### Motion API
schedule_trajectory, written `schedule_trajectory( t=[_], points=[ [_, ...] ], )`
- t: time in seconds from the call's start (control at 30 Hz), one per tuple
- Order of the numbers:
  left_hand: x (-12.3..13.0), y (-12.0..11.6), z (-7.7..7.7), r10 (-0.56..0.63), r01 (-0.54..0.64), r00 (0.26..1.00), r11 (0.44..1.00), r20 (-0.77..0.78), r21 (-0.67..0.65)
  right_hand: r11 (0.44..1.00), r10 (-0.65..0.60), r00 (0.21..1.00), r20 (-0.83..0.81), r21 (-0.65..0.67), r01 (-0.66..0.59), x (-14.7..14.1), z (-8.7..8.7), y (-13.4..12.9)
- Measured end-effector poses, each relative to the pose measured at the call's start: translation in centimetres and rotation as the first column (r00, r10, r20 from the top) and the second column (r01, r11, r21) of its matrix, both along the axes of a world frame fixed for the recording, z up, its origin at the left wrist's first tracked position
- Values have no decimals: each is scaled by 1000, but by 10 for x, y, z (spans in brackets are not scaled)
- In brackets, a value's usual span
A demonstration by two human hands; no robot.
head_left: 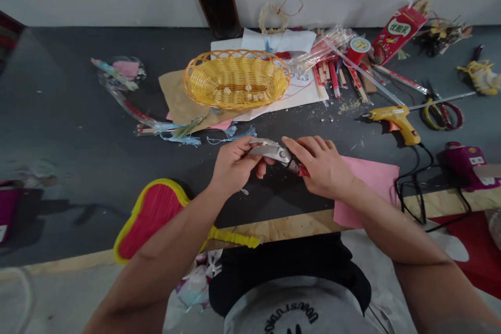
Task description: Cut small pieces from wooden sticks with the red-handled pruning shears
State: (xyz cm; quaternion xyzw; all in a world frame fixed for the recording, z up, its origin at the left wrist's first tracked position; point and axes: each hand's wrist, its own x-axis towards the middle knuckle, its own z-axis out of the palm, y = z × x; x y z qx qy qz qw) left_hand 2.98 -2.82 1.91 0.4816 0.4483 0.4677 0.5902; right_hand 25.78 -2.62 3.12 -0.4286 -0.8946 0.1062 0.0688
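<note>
Near the table's front edge, my right hand [323, 164] is wrapped round the red handle of metal cutters [278, 153], whose jaws point left. My left hand [235, 164] is closed by the jaws, its fingers pinching something pale and tiny [264, 143] that shows between the blades; its exact shape cannot be made out. Just beyond both hands, a yellow woven basket [235, 70] holds several small cream pieces and a brown strip. Blue tassels [230, 134] lie between the basket and my hands.
A yellow glue gun [395, 119], scissors [440, 112], a red thread spool [357, 51] and a drink carton [398, 34] are at the right. Pink paper [366, 188] lies under my right forearm. A red fan-like piece with yellow trim [151, 211] is at the front left.
</note>
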Motion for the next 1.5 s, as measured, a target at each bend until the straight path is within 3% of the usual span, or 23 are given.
schedule_trajectory(
  t=[0.17, 0.4, 0.57, 0.73, 1.13, 1.33, 1.5],
  points=[
    [-2, 1, -1, -64, 70, 995, 994, 75, -79, 999, 30, 999, -27, -20, -31, 3, 2, 3],
    [1, 3, -1, 9, -9, 1000, 1000, -29, -17, 996, -40, 999, -10, -78, 39, -2, 2, -2],
    [2, 1, 7, 55, -48, 987, 998, -149, 50, 995, -51, 999, -9, -89, 50, -5, 3, -6],
    [3, -2, 14, 103, -83, 972, 992, -213, 100, 990, -28, 998, -50, -141, 20, -5, 6, -9],
    [2, -5, 16, 89, -50, 958, 988, -274, 148, 974, 15, 988, -154, -220, -49, 2, 10, -6],
    [3, -7, 20, 83, -41, 959, 987, -270, 155, 954, 92, 959, -266, -253, -162, 8, 10, -1],
    [6, -2, 12, 68, -60, 990, 996, -127, 66, 995, 0, 999, -51, -101, -6, 7, 10, 0]
  ],
)
